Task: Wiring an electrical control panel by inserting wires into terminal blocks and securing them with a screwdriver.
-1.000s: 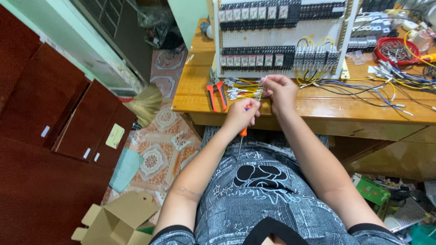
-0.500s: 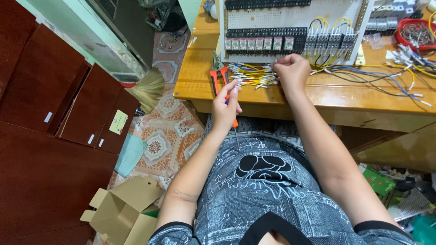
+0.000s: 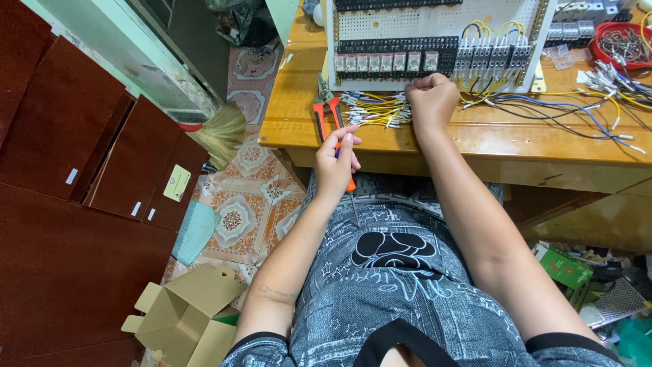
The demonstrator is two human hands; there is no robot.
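My left hand (image 3: 337, 162) is below the edge of the wooden table (image 3: 475, 139), closed around an orange-handled screwdriver (image 3: 350, 185) whose thin shaft points down toward my lap. My right hand (image 3: 430, 99) rests as a fist on the table, fingers pinched at the end of a bundle of yellow wires (image 3: 373, 109). Just behind it stands a white perforated panel (image 3: 435, 24) with rows of black terminal blocks and relays. Orange-handled pliers (image 3: 324, 112) lie to the left of the wires.
Loose coloured wires (image 3: 598, 102) spread over the table's right side, near a red tray (image 3: 621, 44). Dark red wooden boards (image 3: 81, 170), a broom (image 3: 221, 132) and an open cardboard box (image 3: 183, 319) are on the floor to the left.
My left hand came down off the table toward my lap with the screwdriver. My right hand stayed on the yellow wires. The camera view shifted slightly.
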